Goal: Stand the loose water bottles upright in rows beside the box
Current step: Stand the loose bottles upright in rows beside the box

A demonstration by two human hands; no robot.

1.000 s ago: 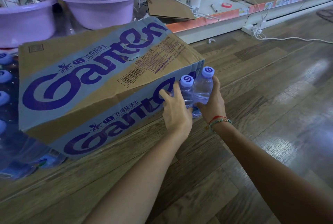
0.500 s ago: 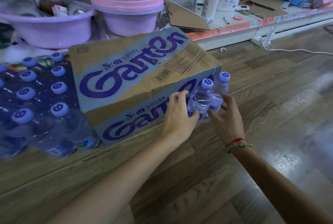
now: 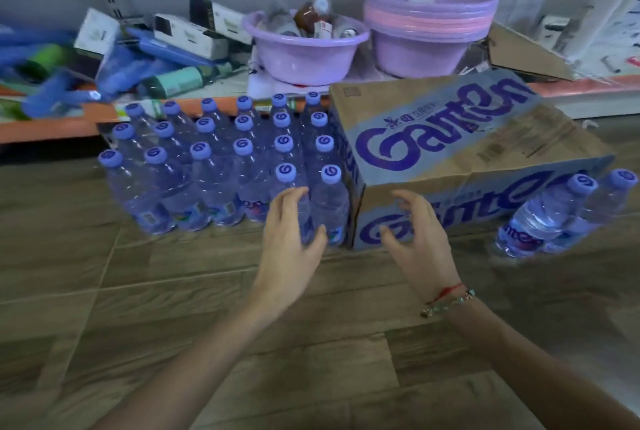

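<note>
A brown cardboard box [image 3: 460, 139] with purple lettering lies on the wooden floor. Left of it, several clear water bottles [image 3: 214, 166] with purple caps stand upright in tight rows. Two more bottles [image 3: 550, 218] stand upright at the box's right end. My left hand [image 3: 291, 242] hovers with loosely spread fingers just in front of the nearest bottle [image 3: 329, 204] in the left group; whether it touches is unclear. My right hand [image 3: 415, 242] is empty, fingers relaxed and slightly curled, in front of the box's near face.
A low orange-edged shelf [image 3: 52, 125] runs behind, with two purple basins [image 3: 304, 52], stacked basins [image 3: 429, 35], small cartons and blue packets. A flattened piece of cardboard [image 3: 526, 55] leans at the back right. Wooden floor [image 3: 242, 343] lies in front of me.
Both hands have let go of the two bottles at the box's right end and moved left. The view has swung left, showing the rows of bottles.
</note>
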